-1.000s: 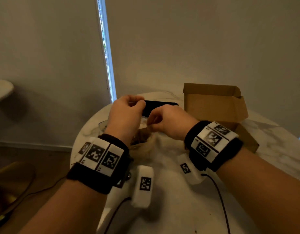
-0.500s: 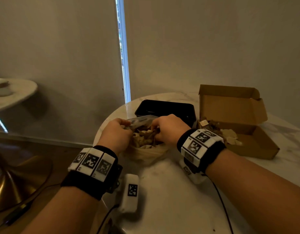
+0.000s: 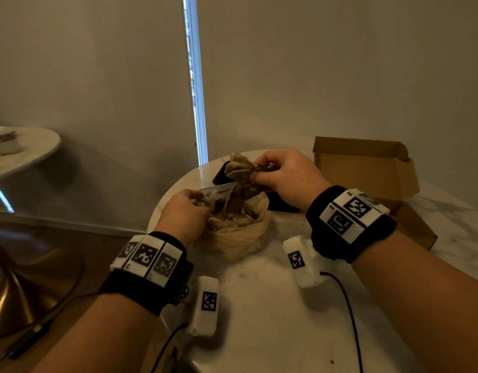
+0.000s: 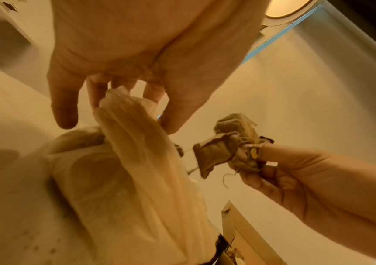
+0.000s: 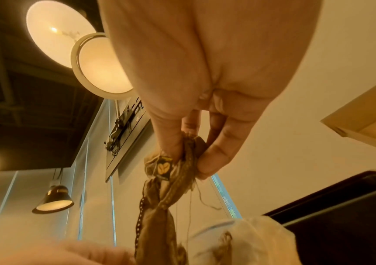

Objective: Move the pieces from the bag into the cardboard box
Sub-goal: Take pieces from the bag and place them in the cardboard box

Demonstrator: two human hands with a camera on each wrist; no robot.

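Observation:
A clear plastic bag point(image 3: 232, 232) point(image 4: 137, 179) full of brown and beige pieces stands on the round marble table point(image 3: 273, 319). My left hand point(image 3: 184, 211) point(image 4: 119, 96) pinches the bag's rim on its left side. Above the bag's mouth, my right hand point(image 3: 283, 176) point(image 5: 189, 154) grips a bunch of crumpled brown pieces point(image 3: 239, 168) point(image 4: 227, 148) point(image 5: 173, 172), with threads trailing down into the bag. The open cardboard box point(image 3: 367, 170) stands to the right, its lid upright.
A black tray point(image 3: 281, 204) lies behind the bag, partly hidden by my right hand. White tagged devices point(image 3: 205, 305) point(image 3: 302, 259) with cables lie on the table near my wrists. A second round table point(image 3: 22, 149) stands at the far left.
My right hand has risen out of the bag holding a bunch of pieces. The left hand keeps hold of the bag's rim.

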